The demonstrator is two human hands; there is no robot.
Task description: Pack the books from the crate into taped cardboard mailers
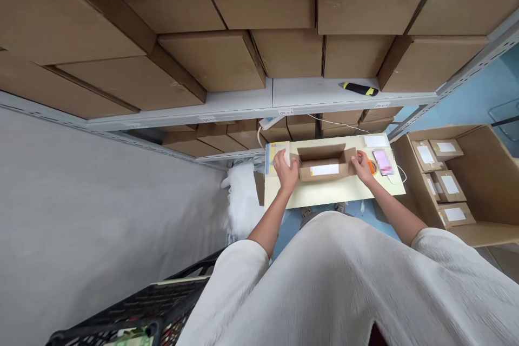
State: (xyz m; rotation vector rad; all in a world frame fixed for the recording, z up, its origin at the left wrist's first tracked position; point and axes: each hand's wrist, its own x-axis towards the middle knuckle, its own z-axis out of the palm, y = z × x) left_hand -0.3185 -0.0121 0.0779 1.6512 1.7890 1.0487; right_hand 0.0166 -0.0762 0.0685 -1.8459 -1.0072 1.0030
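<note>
A small cardboard box (324, 177) with its top flaps raised sits on the pale yellow table (316, 194). A white label (324, 169) is stuck on its near side. My left hand (286, 171) holds the box's left end, fingers curled at the flap. On the other end, my right hand (363, 167) pinches the right flap between thumb and fingers. Just beyond the right hand lies a roll of orange tape (373, 167), partly hidden by it. The box's floor is mostly hidden behind its near wall.
A phone (383, 162) and a white label stack (376, 141) lie at the table's right. A utility knife (359, 88) rests on the shelf (300, 92) above, before stacked cartons (287, 54). A large carton (486, 230) holds several labelled boxes. A black crate (150, 303) stands lower left.
</note>
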